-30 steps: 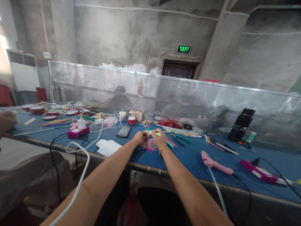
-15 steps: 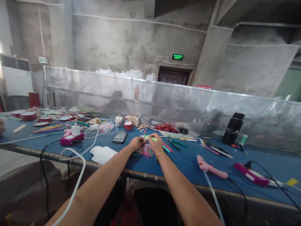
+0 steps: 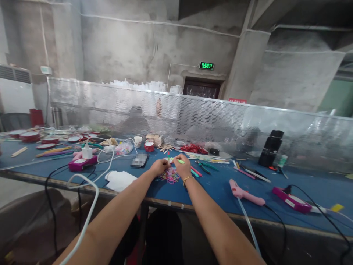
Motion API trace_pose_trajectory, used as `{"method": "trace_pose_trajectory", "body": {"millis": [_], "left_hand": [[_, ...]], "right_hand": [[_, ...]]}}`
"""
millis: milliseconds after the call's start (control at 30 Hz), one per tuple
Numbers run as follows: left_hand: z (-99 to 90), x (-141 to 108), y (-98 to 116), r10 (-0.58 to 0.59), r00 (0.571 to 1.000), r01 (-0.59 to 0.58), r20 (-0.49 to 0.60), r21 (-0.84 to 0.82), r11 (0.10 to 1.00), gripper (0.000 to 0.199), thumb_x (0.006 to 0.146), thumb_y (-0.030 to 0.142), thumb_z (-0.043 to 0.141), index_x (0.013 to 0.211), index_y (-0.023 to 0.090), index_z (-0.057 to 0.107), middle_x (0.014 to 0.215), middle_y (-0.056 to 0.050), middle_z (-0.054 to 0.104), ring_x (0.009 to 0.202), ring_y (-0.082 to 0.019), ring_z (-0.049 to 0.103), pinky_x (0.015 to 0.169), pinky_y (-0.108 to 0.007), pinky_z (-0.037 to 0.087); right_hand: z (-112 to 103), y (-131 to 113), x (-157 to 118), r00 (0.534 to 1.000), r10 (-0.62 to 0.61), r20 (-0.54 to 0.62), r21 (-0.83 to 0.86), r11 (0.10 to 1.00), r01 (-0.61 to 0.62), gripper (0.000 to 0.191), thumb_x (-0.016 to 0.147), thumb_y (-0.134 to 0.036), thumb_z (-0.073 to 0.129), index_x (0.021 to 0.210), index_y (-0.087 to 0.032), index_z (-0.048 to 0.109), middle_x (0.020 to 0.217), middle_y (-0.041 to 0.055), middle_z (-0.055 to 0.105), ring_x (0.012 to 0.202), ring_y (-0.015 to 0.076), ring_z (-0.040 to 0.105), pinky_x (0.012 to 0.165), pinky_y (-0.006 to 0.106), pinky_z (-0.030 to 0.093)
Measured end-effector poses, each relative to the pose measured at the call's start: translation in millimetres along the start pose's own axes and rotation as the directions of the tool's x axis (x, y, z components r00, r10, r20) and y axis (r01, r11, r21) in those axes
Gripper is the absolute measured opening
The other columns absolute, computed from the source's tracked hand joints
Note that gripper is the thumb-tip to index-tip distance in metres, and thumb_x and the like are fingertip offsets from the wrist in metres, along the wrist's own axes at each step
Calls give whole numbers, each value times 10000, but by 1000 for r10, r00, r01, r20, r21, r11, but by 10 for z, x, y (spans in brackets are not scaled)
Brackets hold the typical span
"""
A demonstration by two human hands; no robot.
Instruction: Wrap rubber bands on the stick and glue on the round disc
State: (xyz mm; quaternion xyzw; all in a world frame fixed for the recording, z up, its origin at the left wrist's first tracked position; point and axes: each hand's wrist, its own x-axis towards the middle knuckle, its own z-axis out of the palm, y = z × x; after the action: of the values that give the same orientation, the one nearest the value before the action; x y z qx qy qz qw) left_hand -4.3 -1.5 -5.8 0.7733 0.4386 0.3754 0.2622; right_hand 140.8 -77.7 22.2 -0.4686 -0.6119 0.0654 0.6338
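Note:
Just above a pile of small multicoloured bands (image 3: 170,176) on the blue table, my two hands are close together. My left hand (image 3: 159,167) is closed on a thin upright stick (image 3: 168,156) with a red and green upper part. Held in my right hand (image 3: 182,169) is a bright green pen (image 3: 180,161), slanting toward the stick. The fingertips are too small to make out in detail. Red and teal pens (image 3: 195,171) lie right of my right hand, and a dark phone (image 3: 139,160) lies beyond my left.
A white cloth (image 3: 120,181) and a purple power strip (image 3: 82,163) with cables lie left. On the right are pliers (image 3: 203,167), a pink glue gun (image 3: 246,193), another purple strip (image 3: 291,200) and a black bottle (image 3: 271,148). A perforated metal screen (image 3: 204,114) stands behind.
The whole view has shifted slightly. My hands stay together over the bands, still holding the stick and green pen, with only a small change in finger pose.

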Motion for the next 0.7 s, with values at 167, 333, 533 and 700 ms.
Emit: {"method": "trace_pose_trajectory", "body": {"millis": [167, 333, 533, 700], "left_hand": [[-16, -9, 31, 17, 1000, -17, -12, 2, 1000, 315, 671, 456, 632, 595, 155, 575, 488, 52, 447, 498, -86, 360, 500, -221, 275], [-18, -18, 56, 40, 999, -40, -14, 8, 999, 302, 664, 441, 626, 584, 156, 571, 512, 49, 452, 522, -87, 358, 517, -224, 277], [-23, -34, 71, -1, 1000, 1, 7, 11, 1000, 297, 678, 442, 630, 611, 155, 594, 513, 49, 467, 512, -86, 366, 518, -228, 286], [-21, -29, 64, 19, 1000, -19, -5, -7, 1000, 319, 668, 453, 642, 591, 148, 587, 509, 48, 478, 514, -85, 378, 511, -224, 281]], "right_hand": [[7, -20, 5, 999, 2, 37, 6, 1000, -2, 136, 731, -314, 505, 634, -227, 545, 647, -18, 623, 654, 168, 561, 656, 265, 419], [-9, -16, 9, 999, 30, 15, -46, 999, -29, 130, 729, -314, 509, 638, -229, 547, 640, -21, 618, 645, 171, 553, 639, 265, 406], [-17, -14, 9, 1000, 13, -3, -25, 1000, -13, 135, 741, -312, 504, 641, -227, 534, 644, -22, 617, 656, 169, 555, 656, 264, 407], [-7, -1, 10, 1000, 14, 26, -27, 1000, -13, 134, 739, -312, 511, 644, -224, 545, 630, -26, 605, 638, 165, 543, 630, 258, 394]]}}
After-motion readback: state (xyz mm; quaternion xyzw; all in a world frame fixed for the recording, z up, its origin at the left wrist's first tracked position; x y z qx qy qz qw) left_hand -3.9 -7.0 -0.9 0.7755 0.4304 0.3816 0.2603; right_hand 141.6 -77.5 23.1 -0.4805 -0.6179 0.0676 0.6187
